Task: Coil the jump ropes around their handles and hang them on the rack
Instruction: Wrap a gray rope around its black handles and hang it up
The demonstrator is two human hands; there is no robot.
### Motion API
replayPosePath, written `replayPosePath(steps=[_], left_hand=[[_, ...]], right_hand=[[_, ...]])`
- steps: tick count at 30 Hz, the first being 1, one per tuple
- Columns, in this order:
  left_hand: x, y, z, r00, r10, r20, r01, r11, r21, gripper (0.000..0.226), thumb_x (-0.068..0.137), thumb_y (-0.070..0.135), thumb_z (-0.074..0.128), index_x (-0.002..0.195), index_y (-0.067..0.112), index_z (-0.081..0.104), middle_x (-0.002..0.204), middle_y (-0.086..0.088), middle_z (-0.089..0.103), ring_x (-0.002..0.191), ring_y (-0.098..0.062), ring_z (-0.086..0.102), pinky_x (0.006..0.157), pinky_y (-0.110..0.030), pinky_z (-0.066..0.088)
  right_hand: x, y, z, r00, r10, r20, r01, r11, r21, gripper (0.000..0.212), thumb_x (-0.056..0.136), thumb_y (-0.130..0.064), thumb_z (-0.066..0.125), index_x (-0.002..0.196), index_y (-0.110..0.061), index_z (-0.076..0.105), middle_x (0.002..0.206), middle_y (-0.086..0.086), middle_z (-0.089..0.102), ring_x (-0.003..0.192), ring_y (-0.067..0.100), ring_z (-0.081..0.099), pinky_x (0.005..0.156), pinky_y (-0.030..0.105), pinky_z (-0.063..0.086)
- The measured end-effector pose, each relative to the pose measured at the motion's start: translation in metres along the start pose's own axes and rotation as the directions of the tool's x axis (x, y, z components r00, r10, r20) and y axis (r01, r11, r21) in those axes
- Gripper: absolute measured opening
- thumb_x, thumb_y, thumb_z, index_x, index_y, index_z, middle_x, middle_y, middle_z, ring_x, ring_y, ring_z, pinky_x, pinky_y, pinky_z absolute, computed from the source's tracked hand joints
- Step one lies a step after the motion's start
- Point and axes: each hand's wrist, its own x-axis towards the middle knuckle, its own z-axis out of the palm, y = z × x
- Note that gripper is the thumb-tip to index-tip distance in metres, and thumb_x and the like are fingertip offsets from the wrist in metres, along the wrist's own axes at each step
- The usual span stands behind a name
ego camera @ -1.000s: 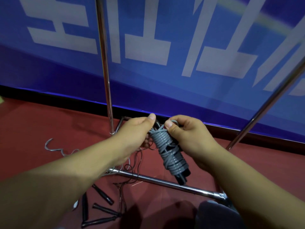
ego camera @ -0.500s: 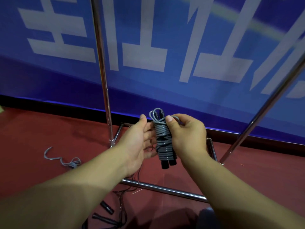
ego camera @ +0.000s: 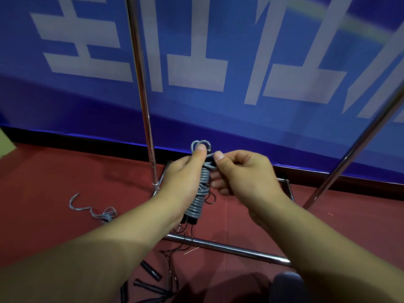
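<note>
Two hands hold one grey jump rope (ego camera: 200, 193), coiled round its black handles and upright in front of the chrome rack (ego camera: 144, 106). The left hand (ego camera: 181, 182) grips the bundle, thumb pressed at the top loop. The right hand (ego camera: 240, 173) pinches a strand near the top. Another grey rope (ego camera: 96, 212) and black handles (ego camera: 150, 278) lie on the red floor (ego camera: 43, 182).
</note>
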Motion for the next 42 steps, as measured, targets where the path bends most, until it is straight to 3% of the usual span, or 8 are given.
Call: replayPosePath(steps=[4, 10, 16, 22, 27, 32, 37, 42], left_hand=[[-0.002, 0.005, -0.001, 0.999, 0.052, -0.001, -0.051, 0.998, 0.047, 0.073, 0.066, 0.078, 0.057, 0.089, 0.009, 0.069, 0.095, -0.027, 0.069, 0.073, -0.025, 0.063, 0.085, -0.061, 0.054], [-0.001, 0.002, 0.003, 0.998, 0.063, 0.027, -0.066, 0.992, 0.111, 0.065, 0.063, 0.079, 0.053, 0.085, 0.021, 0.073, 0.087, -0.014, 0.074, 0.076, -0.025, 0.066, 0.090, -0.057, 0.053], [-0.003, 0.001, 0.006, 0.996, 0.073, 0.060, -0.083, 0.976, 0.202, 0.078, 0.063, 0.084, 0.046, 0.091, 0.016, 0.071, 0.089, -0.015, 0.073, 0.078, -0.028, 0.068, 0.088, -0.057, 0.053], [-0.001, -0.003, 0.007, 0.992, 0.076, 0.096, -0.100, 0.956, 0.277, 0.081, 0.067, 0.084, 0.043, 0.098, 0.014, 0.071, 0.097, -0.012, 0.074, 0.091, -0.029, 0.071, 0.093, -0.058, 0.052], [0.000, -0.005, 0.007, 0.985, 0.116, 0.125, -0.152, 0.930, 0.334, 0.059, 0.085, 0.073, 0.043, 0.096, 0.020, 0.067, 0.091, 0.000, 0.073, 0.088, -0.019, 0.068, 0.092, -0.053, 0.053], [-0.004, -0.006, 0.004, 0.978, 0.142, 0.155, -0.201, 0.848, 0.490, 0.043, 0.103, 0.055, 0.030, 0.116, 0.025, 0.058, 0.115, 0.005, 0.063, 0.103, -0.010, 0.058, 0.083, -0.031, 0.042], [-0.008, -0.003, 0.006, 0.972, 0.181, 0.151, -0.234, 0.819, 0.524, 0.035, 0.105, 0.048, 0.027, 0.116, 0.026, 0.052, 0.120, 0.002, 0.061, 0.115, -0.019, 0.055, 0.096, -0.038, 0.041], [-0.014, 0.001, 0.007, 0.956, 0.242, 0.163, -0.292, 0.765, 0.574, 0.032, 0.105, 0.045, 0.027, 0.110, 0.023, 0.050, 0.107, -0.002, 0.063, 0.105, -0.025, 0.058, 0.090, -0.042, 0.045]], right_hand=[[0.000, -0.002, -0.005, 0.997, 0.076, 0.009, -0.076, 0.990, 0.115, 0.019, 0.097, -0.025, 0.066, 0.091, -0.007, 0.067, 0.059, 0.004, 0.065, 0.046, 0.012, 0.058, 0.047, 0.024, 0.049], [0.004, -0.014, -0.017, 0.957, 0.259, 0.126, -0.288, 0.886, 0.362, 0.005, 0.095, -0.013, 0.064, 0.093, -0.010, 0.067, 0.064, 0.004, 0.069, 0.059, 0.013, 0.069, 0.057, 0.027, 0.059], [0.003, -0.015, -0.024, 0.988, 0.126, 0.084, -0.144, 0.953, 0.265, 0.008, 0.092, -0.015, 0.070, 0.088, -0.008, 0.065, 0.061, 0.004, 0.065, 0.063, 0.017, 0.066, 0.064, 0.029, 0.058], [0.003, -0.003, -0.028, 0.986, -0.165, -0.005, 0.162, 0.974, -0.158, 0.009, 0.093, -0.015, 0.068, 0.100, -0.020, 0.065, 0.079, 0.006, 0.074, 0.076, 0.029, 0.071, 0.080, 0.050, 0.059], [0.006, 0.000, -0.032, 0.971, -0.235, -0.044, 0.218, 0.946, -0.242, 0.013, 0.090, -0.018, 0.073, 0.096, -0.024, 0.064, 0.075, -0.005, 0.075, 0.075, 0.015, 0.071, 0.087, 0.049, 0.057], [0.004, -0.001, -0.032, 0.954, -0.299, -0.035, 0.287, 0.939, -0.190, 0.018, 0.088, -0.010, 0.075, 0.091, -0.028, 0.074, 0.082, -0.001, 0.077, 0.079, 0.016, 0.074, 0.082, 0.039, 0.061], [0.002, 0.000, -0.027, 0.981, -0.196, -0.004, 0.196, 0.980, 0.033, 0.020, 0.093, -0.003, 0.066, 0.096, -0.020, 0.075, 0.083, 0.006, 0.077, 0.077, 0.019, 0.075, 0.074, 0.028, 0.059], [-0.001, -0.001, -0.027, 0.994, -0.108, 0.025, 0.101, 0.979, 0.179, 0.012, 0.096, -0.003, 0.062, 0.099, -0.009, 0.071, 0.074, 0.008, 0.072, 0.070, 0.018, 0.071, 0.067, 0.026, 0.059]])
